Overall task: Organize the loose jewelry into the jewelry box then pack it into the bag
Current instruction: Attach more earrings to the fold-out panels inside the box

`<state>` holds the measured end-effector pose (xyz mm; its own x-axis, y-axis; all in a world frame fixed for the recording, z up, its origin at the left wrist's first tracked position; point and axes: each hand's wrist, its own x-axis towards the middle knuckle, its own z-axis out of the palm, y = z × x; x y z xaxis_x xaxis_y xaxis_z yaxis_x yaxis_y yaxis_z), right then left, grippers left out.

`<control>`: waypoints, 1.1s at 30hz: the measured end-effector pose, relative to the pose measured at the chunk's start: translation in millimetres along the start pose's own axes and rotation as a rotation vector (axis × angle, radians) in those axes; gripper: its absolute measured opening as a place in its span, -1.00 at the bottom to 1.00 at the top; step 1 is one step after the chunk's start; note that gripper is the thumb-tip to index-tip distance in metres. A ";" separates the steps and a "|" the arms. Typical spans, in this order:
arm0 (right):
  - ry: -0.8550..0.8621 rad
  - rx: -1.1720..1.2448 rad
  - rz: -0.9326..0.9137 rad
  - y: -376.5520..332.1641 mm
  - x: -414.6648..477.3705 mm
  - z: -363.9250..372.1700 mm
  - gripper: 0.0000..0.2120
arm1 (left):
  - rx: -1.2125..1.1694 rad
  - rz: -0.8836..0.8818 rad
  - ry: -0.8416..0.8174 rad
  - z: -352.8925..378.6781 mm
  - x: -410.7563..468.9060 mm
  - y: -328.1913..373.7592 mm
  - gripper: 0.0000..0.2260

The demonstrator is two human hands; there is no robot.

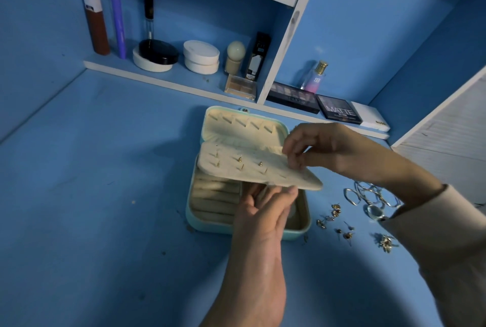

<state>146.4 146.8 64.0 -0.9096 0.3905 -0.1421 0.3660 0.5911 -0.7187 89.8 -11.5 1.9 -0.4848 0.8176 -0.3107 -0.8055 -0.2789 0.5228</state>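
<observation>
A light blue jewelry box [196, 217] lies open on the blue tabletop, its cream lid [236, 126] tipped back. A cream earring panel [242, 168] with several gold studs pushed through it is raised over the box's ring rolls [214, 196]. My left hand [265, 208] reaches under the panel's front edge and supports it from below. My right hand [315, 147] pinches the panel's right edge. Loose earrings [335, 221], silver rings [368, 195] and a gold piece [386, 242] lie on the table to the right of the box.
A low shelf [157, 78] behind the box carries cosmetics: bottles, round compacts [201, 55], eyeshadow palettes [338, 113] and a perfume bottle [315, 75]. A white slatted surface [447, 142] stands at the right. No bag is in view.
</observation>
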 end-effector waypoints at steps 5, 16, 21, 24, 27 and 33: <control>0.059 0.365 -0.044 20.9 -17.0 -2.9 -0.57 | 0.044 -0.047 0.012 0.4 3.6 4.6 -0.51; 0.330 0.683 -0.106 33.5 -12.5 4.5 -0.77 | 0.265 -0.041 -0.057 5.5 24.1 27.1 -0.57; 0.448 0.781 -0.087 26.6 -0.8 5.3 -0.83 | 0.589 0.165 0.000 -6.7 38.6 53.5 -0.80; 0.552 0.760 -0.040 25.4 6.6 7.2 -0.87 | 0.840 0.492 0.107 -17.6 54.6 72.9 -0.73; 0.603 0.727 0.017 24.9 11.8 8.6 -0.85 | 1.108 0.659 0.144 -29.6 82.8 88.8 -0.69; 0.644 0.750 0.062 27.6 14.2 11.1 -0.79 | 1.211 0.675 0.050 -42.9 108.4 84.7 -0.81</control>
<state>141.4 160.8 34.6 -0.5310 0.8463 0.0439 -0.0125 0.0440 -0.9990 -45.6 31.9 -21.6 -0.6905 0.6749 0.2603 0.3685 0.0185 0.9295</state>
